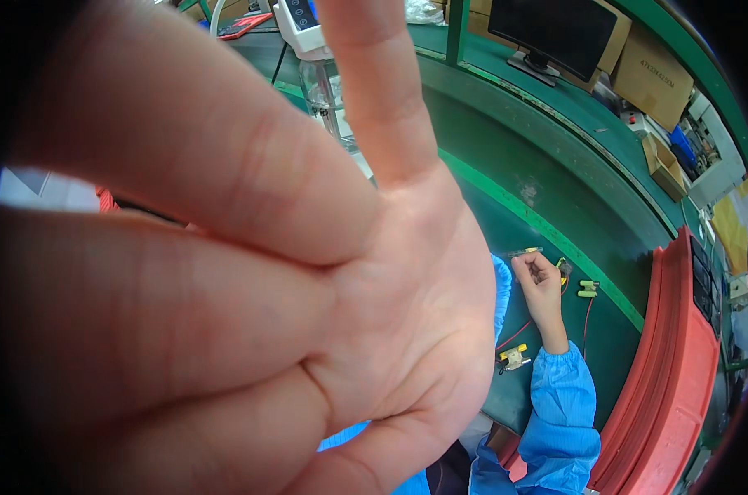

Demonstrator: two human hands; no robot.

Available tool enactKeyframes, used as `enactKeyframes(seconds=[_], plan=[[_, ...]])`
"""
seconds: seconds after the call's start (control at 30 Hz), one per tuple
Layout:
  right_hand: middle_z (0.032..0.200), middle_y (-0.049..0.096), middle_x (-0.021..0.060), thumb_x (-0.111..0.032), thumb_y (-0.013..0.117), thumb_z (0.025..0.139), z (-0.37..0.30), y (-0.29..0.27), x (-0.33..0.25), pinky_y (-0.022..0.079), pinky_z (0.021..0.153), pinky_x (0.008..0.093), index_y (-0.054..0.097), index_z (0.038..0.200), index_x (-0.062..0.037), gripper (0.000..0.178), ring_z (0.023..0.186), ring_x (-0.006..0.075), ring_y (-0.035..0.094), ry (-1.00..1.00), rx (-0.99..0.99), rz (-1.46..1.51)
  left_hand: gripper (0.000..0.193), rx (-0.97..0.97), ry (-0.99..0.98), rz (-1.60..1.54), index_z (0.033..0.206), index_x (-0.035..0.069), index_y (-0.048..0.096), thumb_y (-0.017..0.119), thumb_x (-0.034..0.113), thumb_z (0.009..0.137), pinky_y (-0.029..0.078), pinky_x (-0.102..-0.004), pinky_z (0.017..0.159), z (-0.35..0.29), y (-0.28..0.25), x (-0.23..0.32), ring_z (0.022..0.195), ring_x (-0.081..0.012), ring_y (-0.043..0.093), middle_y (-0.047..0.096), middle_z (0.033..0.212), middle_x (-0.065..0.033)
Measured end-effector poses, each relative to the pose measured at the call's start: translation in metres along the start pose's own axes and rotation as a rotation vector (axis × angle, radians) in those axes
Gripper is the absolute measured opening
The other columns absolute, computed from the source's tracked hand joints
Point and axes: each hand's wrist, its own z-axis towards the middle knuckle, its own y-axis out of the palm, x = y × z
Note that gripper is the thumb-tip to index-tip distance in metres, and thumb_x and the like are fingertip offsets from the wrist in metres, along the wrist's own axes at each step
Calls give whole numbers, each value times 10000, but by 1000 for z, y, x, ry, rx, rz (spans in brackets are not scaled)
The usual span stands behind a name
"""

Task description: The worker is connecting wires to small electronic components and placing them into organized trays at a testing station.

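Note:
My left hand (399, 289) fills most of the view, palm toward me, fingers spread and stretched out to the left, with nothing in it. It hides much of the bench. Part of a blue sleeve (502, 289) shows behind it. Farther right, my right hand (541, 289), in a blue sleeve, pinches a thin, clear-looking piece with a yellowish end (529, 251); its kind is too small to tell. Beside that hand are a small yellow-and-dark part (564, 269) and a pale green part (588, 289) with a red wire. Closer lies a cream part with yellow ends (514, 357).
A red plastic bin (663, 371) stands at the right of the green bench (609, 334). On the far shelf are a dark monitor (551, 37), a cardboard box (653, 74) and an open small carton (664, 167). A white-topped device with a clear vessel (320, 87) stands behind my left hand.

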Motion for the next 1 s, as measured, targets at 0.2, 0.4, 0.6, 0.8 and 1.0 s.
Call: enactKeyframes(seconds=[0.2,0.4,0.6,0.8,1.0], plan=[[734,555,-54,-103,639,941,3,-2,0,368,591,179,621,876,-19,107,655,14,481,1,2,-12,500,18,-7,-19,1393,171,394,444,430,969,381,-539,896,-3,11,-7,1219,-369,425,433,1381,-145],[728,550,-53,-111,642,940,-1,-7,-2,364,586,184,617,870,-21,117,651,17,477,-1,2,-32,506,29,0,-21,1398,173,388,443,435,969,376,-545,903,-4,16,-7,1227,-373,418,427,1388,-145],[727,550,-53,-115,644,939,0,-4,-2,362,584,185,616,871,-20,120,651,17,475,-7,-2,-29,512,37,8,-18,1403,175,382,442,440,969,371,-550,909,-3,16,-6,1234,-377,411,421,1395,-144],[732,552,-54,-113,645,938,2,-4,-3,362,585,184,621,881,-20,112,655,16,479,3,-5,-35,518,46,18,-23,1409,177,377,440,445,969,367,-556,916,-3,17,-7,1242,-380,404,416,1402,-144],[739,556,-56,-112,645,938,0,-4,-2,363,588,182,624,886,-18,109,659,15,483,0,-5,-24,524,58,27,-35,1414,180,371,439,449,969,362,-562,923,-2,19,-9,1250,-384,398,410,1409,-144]])
